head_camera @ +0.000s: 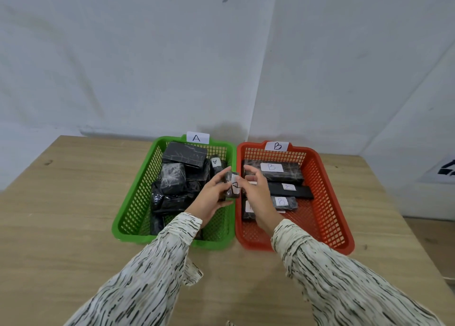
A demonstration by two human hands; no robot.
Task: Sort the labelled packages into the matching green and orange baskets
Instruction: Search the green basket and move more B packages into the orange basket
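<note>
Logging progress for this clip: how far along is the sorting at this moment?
Nearly done, it seems. The green basket tagged A and the orange basket tagged B both hold wrapped black packages, and no packages lie loose on the table. In hand: the left hand grips a small package labelled A between the baskets, with the right hand open beside it. Left: dropping it in the green basket.

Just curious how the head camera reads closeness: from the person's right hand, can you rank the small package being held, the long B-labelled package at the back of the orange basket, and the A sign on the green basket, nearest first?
From the right hand:
1. Held package, just left, at its fingertips.
2. Long B package, just behind, in the orange basket.
3. A sign, farthest, on the green basket back rim.
</note>
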